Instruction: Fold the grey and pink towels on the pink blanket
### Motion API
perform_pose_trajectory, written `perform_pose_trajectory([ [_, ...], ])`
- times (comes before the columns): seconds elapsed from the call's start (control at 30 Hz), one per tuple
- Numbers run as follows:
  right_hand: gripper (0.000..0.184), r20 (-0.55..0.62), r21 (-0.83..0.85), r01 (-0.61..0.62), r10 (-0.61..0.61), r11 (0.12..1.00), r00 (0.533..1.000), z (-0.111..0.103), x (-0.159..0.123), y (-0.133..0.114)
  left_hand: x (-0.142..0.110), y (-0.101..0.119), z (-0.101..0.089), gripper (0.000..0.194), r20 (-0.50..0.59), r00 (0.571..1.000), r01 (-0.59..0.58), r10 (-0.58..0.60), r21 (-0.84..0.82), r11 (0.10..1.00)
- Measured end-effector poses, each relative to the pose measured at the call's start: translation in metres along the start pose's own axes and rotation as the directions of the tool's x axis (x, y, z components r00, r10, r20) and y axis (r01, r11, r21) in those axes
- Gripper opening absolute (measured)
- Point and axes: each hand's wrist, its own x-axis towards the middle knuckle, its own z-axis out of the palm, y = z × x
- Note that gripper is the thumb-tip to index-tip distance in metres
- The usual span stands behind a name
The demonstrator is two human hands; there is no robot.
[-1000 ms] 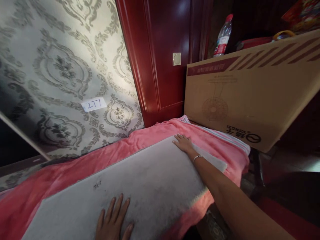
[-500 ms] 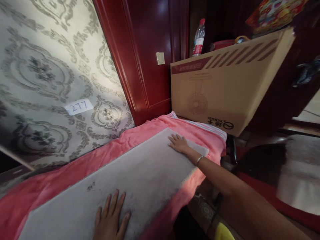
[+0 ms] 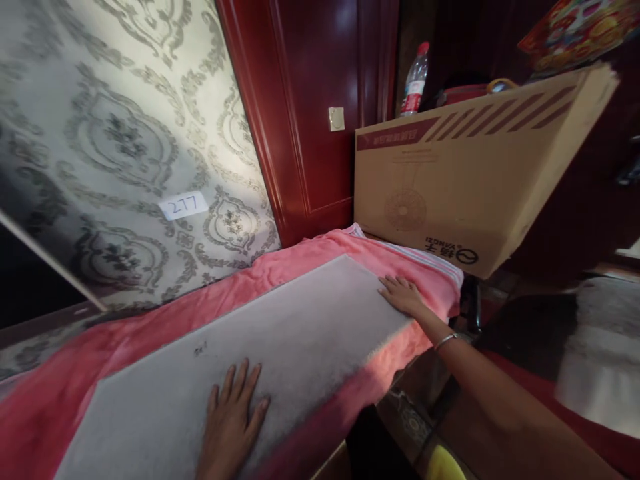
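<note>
Plainly, our two hands are well apart, both flat with palms down, and neither is clamped on anything. We lay our left hand [image 3: 233, 413] on the near part of the grey cloth [image 3: 300, 333], its fingers spread a little and pointing away from us. Our right hand [image 3: 403, 295] reaches to the cloth's far right end, where grey meets pink; we cannot tell exactly how much of the palm touches each. A silvery bracelet [image 3: 445, 341] circles that wrist.

The grey cloth lies spread at a slant on top of the pink blanket [image 3: 295, 263], which shows on its far side and droops at the near right edge. We see small dark marks [image 3: 200, 349] on the grey. Beyond the blanket stands a cardboard box [image 3: 450, 187], with a red-capped bottle [image 3: 414, 87] behind its top edge. To our left, a label [image 3: 183, 205] reading 277 sits on the patterned wall [image 3: 125, 140].
</note>
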Motion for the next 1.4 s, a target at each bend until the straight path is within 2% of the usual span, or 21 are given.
perform_pose_trajectory([
  [0.1,0.060,-0.016,-0.007,0.022,-0.022,1.000,1.000,-0.002,0.001,-0.027,-0.002,0.002,-0.004,0.058,0.006,1.000,0.009,-0.009,-0.018,1.000],
  [0.2,0.060,-0.002,0.007,0.160,-0.160,0.987,0.987,-0.001,0.003,-0.070,-0.003,0.004,-0.006,0.057,0.025,0.999,0.021,-0.020,-0.029,0.999],
  [0.37,0.061,0.034,0.052,0.365,-0.367,0.929,0.930,0.006,0.010,-0.146,-0.006,0.008,-0.009,0.058,0.054,0.998,0.037,-0.034,-0.046,0.998],
  [0.5,0.061,0.030,0.062,0.450,-0.452,0.891,0.891,0.018,0.011,-0.179,-0.009,0.009,-0.017,0.059,0.118,0.992,0.059,-0.050,-0.077,0.995],
  [0.63,0.060,0.011,0.043,0.476,-0.476,0.879,0.879,0.033,0.010,-0.183,0.001,0.012,-0.030,0.059,0.181,0.983,0.067,-0.044,-0.121,0.990],
  [0.7,0.060,0.000,0.035,0.477,-0.478,0.878,0.879,0.037,0.010,-0.181,0.017,0.017,-0.036,0.057,0.160,0.986,-0.011,0.035,-0.149,0.989],
  [0.83,0.060,-0.015,0.012,0.477,-0.476,0.879,0.879,0.040,0.010,-0.180,0.071,0.033,-0.037,0.057,0.185,0.943,-0.229,0.276,-0.240,0.943],
  [0.9,0.059,-0.028,-0.002,0.477,-0.477,0.879,0.878,0.041,0.010,-0.180,0.100,0.037,-0.031,0.056,0.188,0.923,-0.286,0.335,-0.249,0.925],
  [0.97,0.059,-0.038,-0.009,0.478,-0.478,0.878,0.877,0.042,0.011,-0.181,0.125,0.037,-0.023,0.056,0.163,0.923,-0.310,0.349,-0.224,0.924],
  [1.07,0.058,-0.043,-0.007,0.479,-0.479,0.878,0.877,0.045,0.012,-0.180,0.152,0.031,-0.014,0.060,0.115,0.952,-0.262,0.282,-0.163,0.951],
  [1.17,0.058,-0.042,-0.001,0.477,-0.476,0.879,0.878,0.047,0.014,-0.179,0.166,0.026,-0.011,0.066,0.062,0.993,-0.090,0.096,-0.093,0.992],
  [1.23,0.058,-0.044,0.003,0.475,-0.475,0.880,0.879,0.048,0.015,-0.178,0.171,0.024,-0.009,0.068,0.020,1.000,0.013,-0.011,-0.066,0.998],
  [1.3,0.058,-0.045,0.003,0.473,-0.472,0.881,0.880,0.047,0.015,-0.179,0.173,0.023,-0.007,0.069,-0.011,0.999,0.044,-0.044,-0.062,0.997],
  [1.4,0.059,-0.027,0.005,0.491,-0.491,0.871,0.871,0.044,0.012,-0.187,0.174,0.022,-0.002,0.070,-0.031,0.999,0.032,-0.034,-0.076,0.997],
])
